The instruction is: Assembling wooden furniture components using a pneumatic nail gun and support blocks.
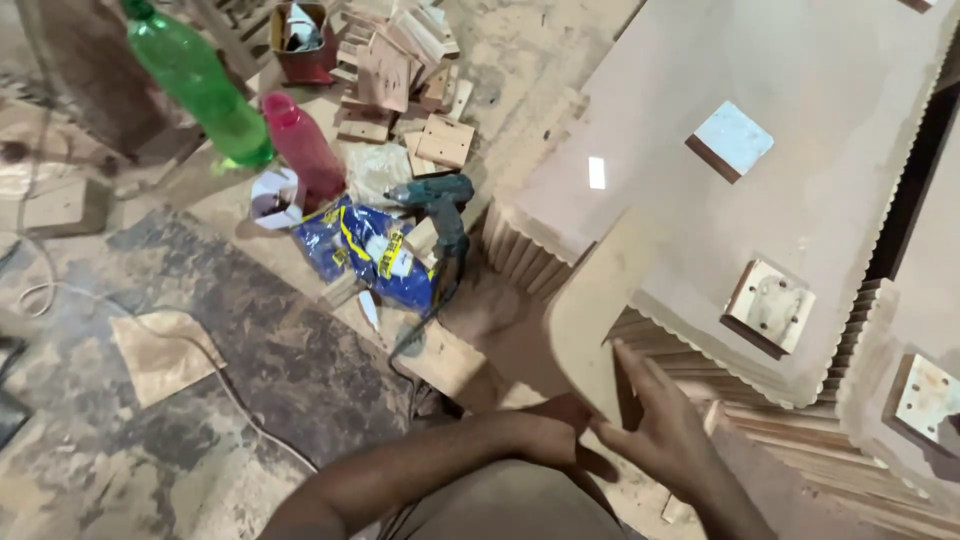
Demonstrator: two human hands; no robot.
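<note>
Both hands met at the near edge of a curved board (590, 310), a pale, rounded piece of sheet wood standing tilted near the middle of the scene. The left hand (545, 432) was curled at the board's lower end, its fingers tucked out of sight, so whether it gripped the edge could not be told. The right hand (655, 425) lay just beside it with fingers spread and stretched up along the board's right edge, the fingertips (625, 350) touching the wood. To the right and far of the board lay a large panel (800, 100) with a scalloped rim, and small square blocks (768, 308) were fixed on its face. Beneath it showed a ribbed side (520, 250) of upright slats. Left of the board, on the dusty floor (200, 450), a green drill (445, 205) lay with its cord trailing nearward. Just left of the drill was a blue packet (365, 255), and beyond that a red bottle (303, 148) and a green bottle (195, 80) leaned close together. Far off, near the top, a heap of wood offcuts (400, 70) sat beside a red tin (303, 40). A flat scrap (160, 352) of board lay well apart on the left.
</note>
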